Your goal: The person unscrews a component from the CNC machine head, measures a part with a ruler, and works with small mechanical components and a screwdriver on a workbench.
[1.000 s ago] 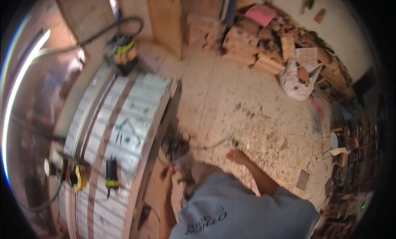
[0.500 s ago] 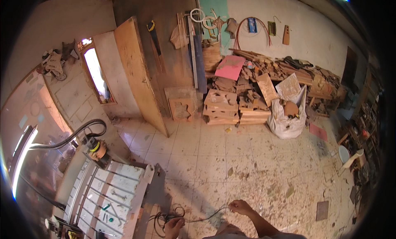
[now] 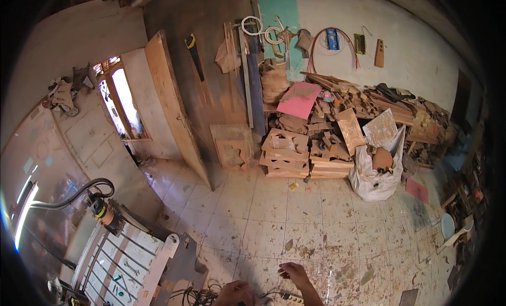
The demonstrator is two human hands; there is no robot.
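Note:
My left hand [image 3: 234,294] is at the lower edge, fingers curled; what they hold, if anything, is hidden. Right beside it, a tangle of dark cable [image 3: 194,296] lies on the floor. My right hand [image 3: 295,275] is stretched forward over the tiles, its fingers apart and nothing visible between them. Below that hand lies a pale power strip [image 3: 290,297] with a row of sockets, partly cut off by the forearm. A short dark cable curves between the strip and the area by my left hand.
On the left stands a machine with a slotted bed [image 3: 113,264] and a spindle [image 3: 103,213]. Stacked wooden cut-outs [image 3: 284,147], offcuts and a white sack [image 3: 377,177] line the far wall. A wooden door [image 3: 176,105] stands ajar. Debris litters the tiled floor [image 3: 316,237].
My right hand has moved left and its fingers have come off the cable stretched between my hands. The view has shifted, and the power strip now shows beneath the right hand.

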